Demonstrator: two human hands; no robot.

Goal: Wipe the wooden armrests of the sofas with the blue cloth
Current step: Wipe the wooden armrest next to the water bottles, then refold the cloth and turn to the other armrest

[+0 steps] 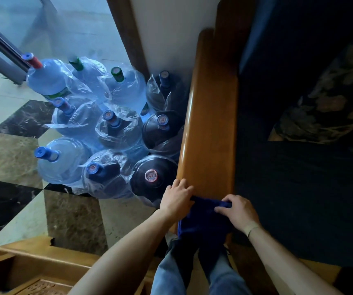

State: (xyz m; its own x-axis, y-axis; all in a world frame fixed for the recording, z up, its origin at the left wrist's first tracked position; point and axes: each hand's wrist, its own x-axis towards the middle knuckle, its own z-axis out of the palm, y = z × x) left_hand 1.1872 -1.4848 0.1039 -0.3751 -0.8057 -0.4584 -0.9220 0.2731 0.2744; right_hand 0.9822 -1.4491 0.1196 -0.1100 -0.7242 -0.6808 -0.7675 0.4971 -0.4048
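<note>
A long polished wooden armrest (208,116) runs away from me up the middle of the view, beside the dark blue sofa seat (298,171). The blue cloth (203,220) is draped over the armrest's near end and hangs down toward my legs. My left hand (176,198) lies on the armrest's left edge, fingers on the wood and thumb side pinching the cloth's left corner. My right hand (238,211) grips the cloth's right side with curled fingers.
Several large water jugs (111,128), most wrapped in clear plastic, stand packed on the tiled floor right against the armrest's left side. A patterned cushion (328,99) lies on the sofa. A carved wooden piece of furniture (33,271) sits at lower left.
</note>
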